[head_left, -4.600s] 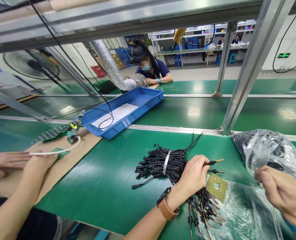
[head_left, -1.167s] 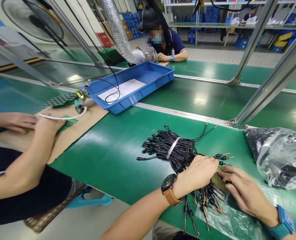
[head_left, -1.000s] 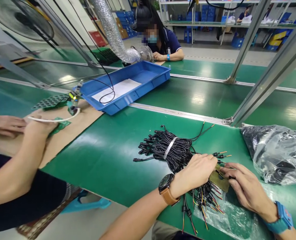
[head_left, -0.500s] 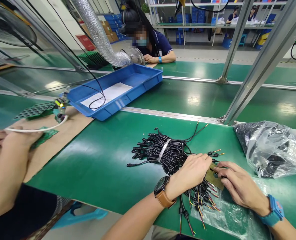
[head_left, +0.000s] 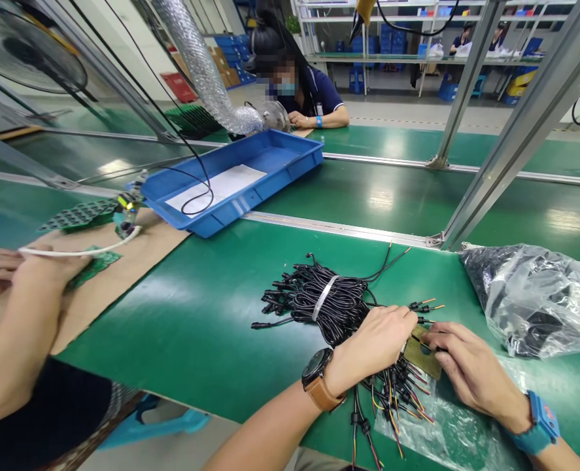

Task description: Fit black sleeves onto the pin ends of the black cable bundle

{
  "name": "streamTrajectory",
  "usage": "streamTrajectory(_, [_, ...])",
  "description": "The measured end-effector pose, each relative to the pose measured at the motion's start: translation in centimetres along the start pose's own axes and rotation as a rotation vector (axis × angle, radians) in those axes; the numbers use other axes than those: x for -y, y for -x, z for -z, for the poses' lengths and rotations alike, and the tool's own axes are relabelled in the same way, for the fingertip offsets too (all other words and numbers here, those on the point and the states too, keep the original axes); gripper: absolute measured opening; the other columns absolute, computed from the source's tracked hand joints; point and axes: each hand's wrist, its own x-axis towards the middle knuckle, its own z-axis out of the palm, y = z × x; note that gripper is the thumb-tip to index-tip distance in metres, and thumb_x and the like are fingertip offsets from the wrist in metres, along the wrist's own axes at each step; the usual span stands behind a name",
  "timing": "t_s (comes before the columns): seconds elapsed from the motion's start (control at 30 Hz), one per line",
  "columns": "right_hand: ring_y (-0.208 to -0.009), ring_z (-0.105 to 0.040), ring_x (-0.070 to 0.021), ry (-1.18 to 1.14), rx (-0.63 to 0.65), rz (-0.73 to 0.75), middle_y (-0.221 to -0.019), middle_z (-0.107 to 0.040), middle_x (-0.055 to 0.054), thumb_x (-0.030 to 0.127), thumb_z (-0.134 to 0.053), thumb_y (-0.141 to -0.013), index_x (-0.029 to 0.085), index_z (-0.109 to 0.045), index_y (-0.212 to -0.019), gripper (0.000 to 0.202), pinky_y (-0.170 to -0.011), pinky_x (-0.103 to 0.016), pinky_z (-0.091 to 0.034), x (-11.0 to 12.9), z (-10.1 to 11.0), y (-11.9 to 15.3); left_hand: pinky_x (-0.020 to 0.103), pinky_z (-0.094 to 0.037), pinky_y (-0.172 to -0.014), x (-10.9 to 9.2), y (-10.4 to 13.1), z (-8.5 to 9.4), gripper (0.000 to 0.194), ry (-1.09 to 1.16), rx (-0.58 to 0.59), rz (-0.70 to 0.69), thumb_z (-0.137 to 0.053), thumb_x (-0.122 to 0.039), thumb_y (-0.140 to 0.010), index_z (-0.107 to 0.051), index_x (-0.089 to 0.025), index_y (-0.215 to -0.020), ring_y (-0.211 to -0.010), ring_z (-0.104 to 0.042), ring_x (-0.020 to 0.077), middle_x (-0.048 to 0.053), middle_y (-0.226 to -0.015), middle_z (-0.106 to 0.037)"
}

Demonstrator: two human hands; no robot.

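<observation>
A bundle of black cables (head_left: 341, 304), tied with a pale band, lies on the green bench with plugs on its left side. My left hand (head_left: 385, 332) is closed at the bundle's right end, its fingers curled on a black cable and near a small brass-coloured plate (head_left: 423, 358). My right hand (head_left: 466, 360) pinches the dark end of that cable over the plate's right part; the fingertips partly hide it. Below my left hand, several stripped cable ends (head_left: 397, 392) with red, yellow and white wires fan out.
Under my right hand lies a clear plastic sheet (head_left: 446, 425). A clear bag of black parts (head_left: 539, 301) stands at right. Behind are a metal post (head_left: 495, 124) and a blue tray (head_left: 250, 203). At left, a co-worker's arm (head_left: 29, 314) rests by circuit boards (head_left: 96, 265); another person sits opposite.
The view has shifted slightly, so the scene sits a little lower and to the right. Both hands keep nearly the same place at the plate, with slight finger movement.
</observation>
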Motion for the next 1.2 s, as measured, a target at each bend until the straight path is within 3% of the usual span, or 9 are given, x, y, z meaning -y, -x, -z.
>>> streamTrajectory(0.13, [-0.09,-0.066,-0.0221,0.023,-0.166,-0.106,-0.098,-0.066,-0.01,0.018,-0.048,-0.101,0.02,-0.057,-0.11,0.013,-0.077,-0.035,-0.056,-1.0,0.3,0.5,0.031,-0.045,-0.067,0.1,-0.1,0.6,0.007,0.09,-0.007,0.034,-0.048,-0.017,-0.099,-0.054,-0.018,-0.096,-0.08,-0.064,0.0176,0.003,-0.094,-0.065])
streamTrajectory(0.33, [-0.084,-0.067,-0.0203,0.072,-0.309,-0.196,-0.096,-0.067,-0.008,0.019,-0.054,-0.101,0.02,-0.057,-0.11,0.01,-0.073,-0.032,-0.055,-1.7,0.4,0.4,0.03,-0.048,-0.077,0.0,-0.2,1.1,0.012,0.324,-0.097,0.003,-0.052,-0.019,-0.098,-0.057,-0.019,-0.108,-0.091,-0.065,0.0178,0.002,-0.104,-0.068])
streamTrajectory(0.53, [-0.089,-0.066,-0.0188,-0.107,-0.27,-0.211,-0.101,-0.066,-0.007,0.017,-0.056,-0.1,0.023,-0.061,-0.122,0.023,-0.076,-0.03,-0.055,-1.1,0.1,0.2,0.025,-0.049,-0.076,-0.8,-0.2,1.1,0.011,0.492,-0.14,-0.057,-0.062,-0.019,-0.094,-0.062,-0.018,-0.105,-0.083,-0.065,0.0133,0.0,-0.1,-0.07])
streamTrajectory(0.67, [-0.096,-0.066,-0.019,-0.229,-0.213,-0.256,-0.107,-0.067,-0.008,0.019,-0.054,-0.102,0.024,-0.061,-0.13,0.029,-0.081,-0.03,-0.055,-0.9,-0.1,0.5,0.025,-0.046,-0.072,-1.2,-0.3,0.4,0.008,0.515,-0.267,-0.063,-0.057,-0.015,-0.095,-0.065,-0.017,-0.094,-0.078,-0.064,0.0132,0.0,-0.091,-0.071])
streamTrajectory(0.8, [-0.095,-0.068,-0.0182,-0.341,-0.148,-0.346,-0.109,-0.069,-0.008,0.025,-0.057,-0.101,0.023,-0.065,-0.123,0.024,-0.082,-0.028,-0.057,-0.9,-0.5,0.7,0.026,-0.043,-0.069,-1.3,-0.5,-0.8,0.008,0.507,-0.373,-0.037,-0.059,-0.014,-0.092,-0.066,-0.017,-0.091,-0.075,-0.064,0.0139,0.0,-0.085,-0.071])
streamTrajectory(0.97, [-0.093,-0.07,-0.0164,-0.432,-0.123,-0.371,-0.108,-0.07,-0.007,0.027,-0.056,-0.101,0.024,-0.066,-0.122,0.023,-0.081,-0.025,-0.057,-0.6,-0.8,0.5,0.027,-0.042,-0.068,-1.3,-0.6,-1.6,0.008,0.468,-0.378,-0.034,-0.059,-0.016,-0.091,-0.065,-0.018,-0.088,-0.074,-0.064,0.014,-0.001,-0.084,-0.07])
streamTrajectory(1.2, [-0.09,-0.068,-0.0158,-0.352,-0.155,-0.295,-0.103,-0.071,-0.005,0.021,-0.059,-0.1,0.024,-0.066,-0.119,0.021,-0.077,-0.025,-0.056,-0.2,-0.5,0.0,0.027,-0.04,-0.064,-1.2,-0.6,-1.7,0.009,0.404,-0.363,-0.045,-0.057,-0.016,-0.09,-0.064,-0.018,-0.086,-0.07,-0.062,0.0141,0.0,-0.081,-0.068])
